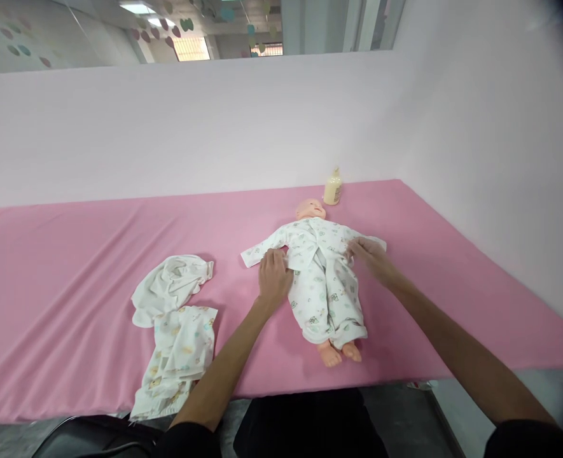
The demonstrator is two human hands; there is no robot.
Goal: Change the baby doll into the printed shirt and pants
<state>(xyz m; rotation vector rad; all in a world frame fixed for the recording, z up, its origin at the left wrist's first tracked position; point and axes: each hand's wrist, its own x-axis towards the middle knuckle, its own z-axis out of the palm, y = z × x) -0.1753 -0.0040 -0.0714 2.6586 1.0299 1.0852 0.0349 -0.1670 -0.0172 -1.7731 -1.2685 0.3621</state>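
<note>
The left hand lies palm down with its fingers together and slightly bent, the tips resting on the hem of the doll's printed top at the waist, on the side nearest the camera's left; whether the fingers pinch the cloth or merely press on it cannot be told from this view. The right hand reaches in from the opposite side, fingers extended and loosely spread, tips touching the top at the doll's other flank, just below the sleeve; no closed hold on the fabric is visible there either. Both forearms are bare and run back toward the lower edge of the frame. The doll lies on its back, head pointing away from the person, arms stretched out sideways in the sleeves, legs straight toward the near edge. It wears a white top and matching trousers with a small pale-green print, and its bare feet show beyond the trouser cuffs. It rests on a pink sheet that covers a long flat surface running across the view. Just beyond the doll's head, close to it but apart, a cream-coloured bottle stands upright against the pale wall. Well to the left of the left forearm lies a crumpled white cloth, and touching it on the near side a printed garment that hangs partly over the sheet's front edge.
</note>
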